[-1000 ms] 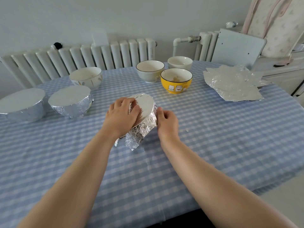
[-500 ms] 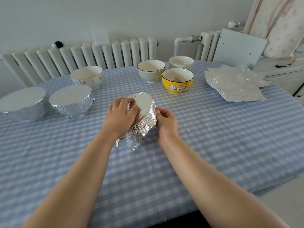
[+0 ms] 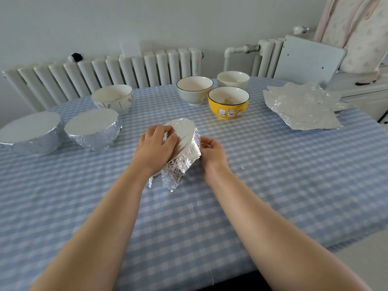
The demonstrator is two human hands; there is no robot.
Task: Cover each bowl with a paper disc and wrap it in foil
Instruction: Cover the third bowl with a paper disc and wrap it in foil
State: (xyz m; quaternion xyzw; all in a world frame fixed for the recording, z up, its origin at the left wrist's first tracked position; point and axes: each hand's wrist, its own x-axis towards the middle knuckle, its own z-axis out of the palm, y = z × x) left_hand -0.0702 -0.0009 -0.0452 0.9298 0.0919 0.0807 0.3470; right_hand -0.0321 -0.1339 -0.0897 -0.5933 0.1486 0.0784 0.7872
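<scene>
step: foil-wrapping third bowl (image 3: pixel 184 148), tilted, tabletop (image 3: pixel 273 185) centre | left hand (image 3: pixel 156 147) presses top, fingers curled over rim | right hand (image 3: pixel 212 153) pinches foil side | next: likely crimp loose skirt under

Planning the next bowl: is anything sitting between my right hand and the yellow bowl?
Nothing visible does. Bare checked tablecloth lies between the right hand and the yellow bowl; the foil sheets lie off to the right.

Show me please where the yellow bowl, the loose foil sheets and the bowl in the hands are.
yellow bowl (image 3: pixel 229 110), head view, on its outer wall with the cats.
loose foil sheets (image 3: pixel 302 110), head view, middle of the top sheet.
bowl being wrapped (image 3: pixel 184 133), head view, on its foil-covered top.
</scene>
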